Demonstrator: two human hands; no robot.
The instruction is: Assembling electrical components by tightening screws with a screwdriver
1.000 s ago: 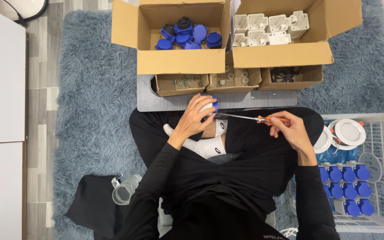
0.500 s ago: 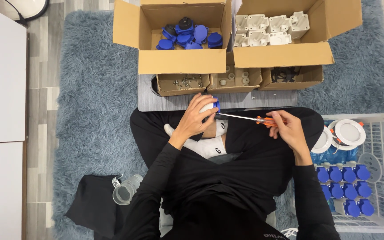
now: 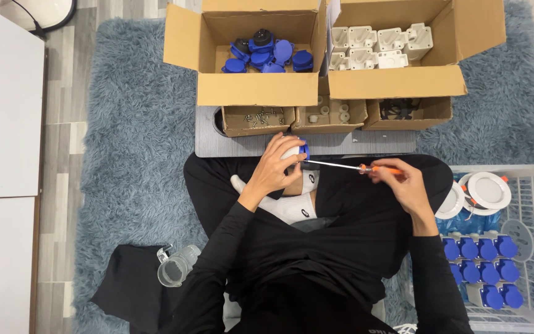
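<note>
My left hand (image 3: 274,168) grips a small white and blue socket part (image 3: 298,152) over my crossed legs. My right hand (image 3: 403,180) holds an orange-handled screwdriver (image 3: 347,166), its thin metal shaft pointing left with the tip at the part. Both sleeves are black. The part is mostly hidden by my left fingers.
Two open cardboard boxes stand ahead: one with blue caps (image 3: 267,54), one with white housings (image 3: 378,46). Three small boxes (image 3: 335,115) of screws and bits sit on a grey board (image 3: 248,146). A white crate (image 3: 520,247) with blue assembled pieces is at right. A clear cup (image 3: 177,266) lies at left.
Almost nothing differs; the right hand has shifted very slightly on the screwdriver handle while the left hand keeps the part in place.
</note>
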